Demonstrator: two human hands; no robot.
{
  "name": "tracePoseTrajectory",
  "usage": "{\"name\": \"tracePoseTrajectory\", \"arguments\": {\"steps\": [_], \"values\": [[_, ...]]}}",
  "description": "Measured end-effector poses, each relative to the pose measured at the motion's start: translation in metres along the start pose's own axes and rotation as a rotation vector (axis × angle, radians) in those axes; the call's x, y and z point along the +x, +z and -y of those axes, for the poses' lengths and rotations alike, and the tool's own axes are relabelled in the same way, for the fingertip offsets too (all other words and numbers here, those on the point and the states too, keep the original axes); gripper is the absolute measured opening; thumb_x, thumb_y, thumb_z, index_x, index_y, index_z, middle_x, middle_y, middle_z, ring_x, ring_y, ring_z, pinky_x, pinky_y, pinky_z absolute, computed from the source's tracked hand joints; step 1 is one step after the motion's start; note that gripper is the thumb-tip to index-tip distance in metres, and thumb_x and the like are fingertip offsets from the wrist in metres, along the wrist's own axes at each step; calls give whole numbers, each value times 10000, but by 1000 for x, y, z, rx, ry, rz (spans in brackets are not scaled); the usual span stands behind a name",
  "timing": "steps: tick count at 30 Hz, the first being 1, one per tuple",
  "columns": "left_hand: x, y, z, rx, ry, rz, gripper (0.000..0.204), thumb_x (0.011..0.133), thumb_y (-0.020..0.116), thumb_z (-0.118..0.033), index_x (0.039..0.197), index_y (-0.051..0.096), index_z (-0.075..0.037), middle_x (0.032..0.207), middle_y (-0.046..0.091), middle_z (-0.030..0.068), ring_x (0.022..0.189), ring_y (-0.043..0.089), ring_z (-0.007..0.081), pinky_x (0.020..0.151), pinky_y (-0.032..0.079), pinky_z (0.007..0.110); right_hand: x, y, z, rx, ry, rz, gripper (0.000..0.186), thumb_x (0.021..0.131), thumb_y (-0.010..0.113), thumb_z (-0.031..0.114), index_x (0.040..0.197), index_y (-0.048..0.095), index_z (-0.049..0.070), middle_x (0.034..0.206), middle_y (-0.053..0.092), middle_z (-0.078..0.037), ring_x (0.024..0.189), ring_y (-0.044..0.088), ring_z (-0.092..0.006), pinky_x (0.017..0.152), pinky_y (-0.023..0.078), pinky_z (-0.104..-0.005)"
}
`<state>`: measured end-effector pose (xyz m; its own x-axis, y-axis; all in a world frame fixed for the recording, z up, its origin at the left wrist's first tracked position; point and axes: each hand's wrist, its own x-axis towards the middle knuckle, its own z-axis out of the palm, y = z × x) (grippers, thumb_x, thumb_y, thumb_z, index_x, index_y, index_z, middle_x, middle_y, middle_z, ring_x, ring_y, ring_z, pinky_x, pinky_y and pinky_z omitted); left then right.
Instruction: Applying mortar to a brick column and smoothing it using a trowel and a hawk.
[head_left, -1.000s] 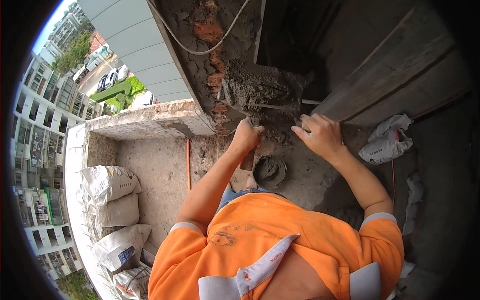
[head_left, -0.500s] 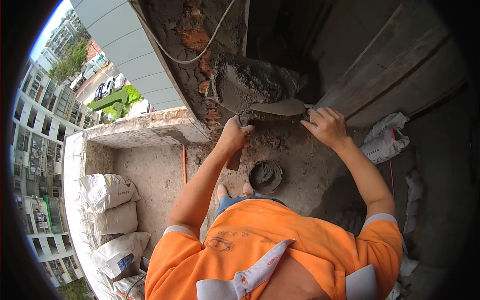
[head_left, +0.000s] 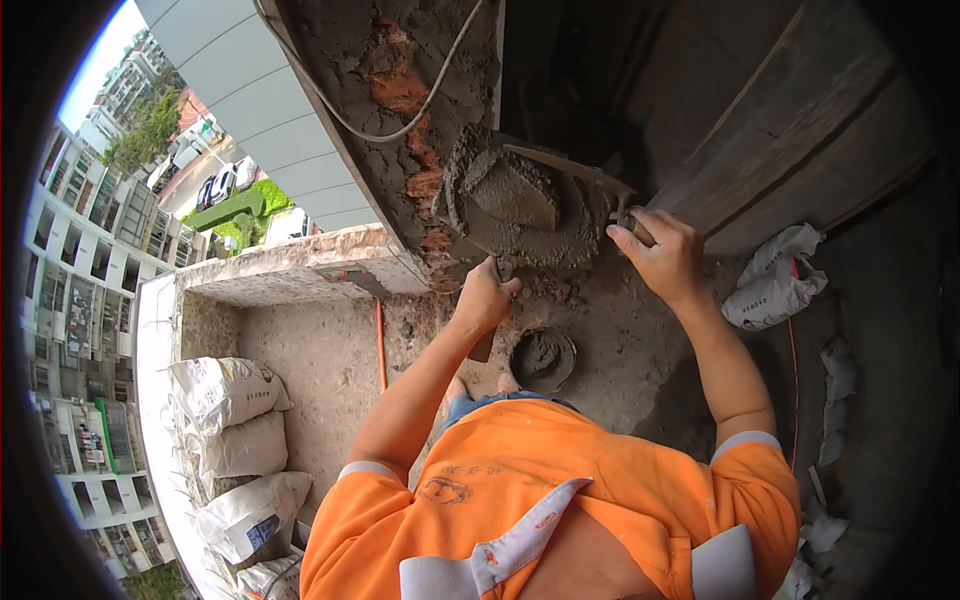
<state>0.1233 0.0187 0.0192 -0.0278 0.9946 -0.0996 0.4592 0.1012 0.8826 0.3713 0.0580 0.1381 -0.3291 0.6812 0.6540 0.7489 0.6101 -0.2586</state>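
My left hand (head_left: 483, 300) is closed around the handle of a mortar board (head_left: 532, 250), which carries a heap of wet grey mortar (head_left: 500, 200). My right hand (head_left: 663, 250) grips a steel trowel (head_left: 570, 168) by its handle, with the blade at the upper edge of the heap. Just beyond the board is a column (head_left: 400, 85) with exposed red brick and rough grey render, a looped cable hanging over it. Below my hands a round bucket (head_left: 543, 360) with mortar sits on the floor by my feet.
A low parapet (head_left: 270, 272) borders the left, with white sacks (head_left: 225, 395) piled along it and buildings, trees and cars beyond. A white sack (head_left: 770, 285) stands at the right beside a dark panelled surface (head_left: 760, 150). An orange pipe (head_left: 381, 345) lies on the floor.
Half a second ago the trowel blade was low along the board's near edge; now it is higher, over the mortar's upper edge. My left hand and the board have shifted down and slightly right.
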Motion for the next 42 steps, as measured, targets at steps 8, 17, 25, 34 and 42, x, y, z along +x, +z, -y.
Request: {"name": "tracePoseTrajectory", "arguments": {"steps": [8, 17, 25, 34, 42], "values": [[-15, -47, -34, 347, 316, 39, 269, 789, 670, -148, 917, 505, 22, 815, 640, 249, 816, 617, 437, 716, 498, 508, 46, -39, 8, -307, -412, -92, 298, 703, 794, 231, 887, 673, 30, 718, 600, -45, 635, 599, -216, 548, 491, -328], [-50, -18, 8, -183, -9, 224, 332, 788, 686, -132, 968, 507, 82, 750, 627, 203, 599, 645, 307, 565, 511, 407, 138, -24, 70, -325, -536, -494, 291, 698, 815, 234, 891, 675, 67, 736, 602, -20, 652, 603, -211, 582, 495, -325], [-49, -79, 41, -516, -208, -25, 276, 807, 696, -119, 870, 474, 32, 664, 555, 97, 466, 558, 182, 408, 449, 324, 235, -2, 115, -279, -629, -413, 289, 752, 782, 280, 873, 674, 40, 708, 621, -51, 626, 625, -229, 542, 505, -342], [-32, -108, 41, -533, -208, -87, 260, 786, 675, -126, 843, 470, 23, 605, 540, 75, 432, 530, 171, 404, 443, 318, 449, -24, 206, -724, -376, 314, 411, 771, 629, 458, 757, 687, 52, 730, 666, -104, 752, 659, -285, 712, 508, -404], [-15, -111, 47, -515, -237, -35, 308, 789, 716, -145, 849, 477, 41, 644, 567, 102, 473, 562, 185, 452, 473, 314, 448, -85, 285, -746, -223, 403, 404, 776, 626, 444, 820, 737, 58, 749, 699, -71, 716, 668, -184, 678, 514, -340]]}}
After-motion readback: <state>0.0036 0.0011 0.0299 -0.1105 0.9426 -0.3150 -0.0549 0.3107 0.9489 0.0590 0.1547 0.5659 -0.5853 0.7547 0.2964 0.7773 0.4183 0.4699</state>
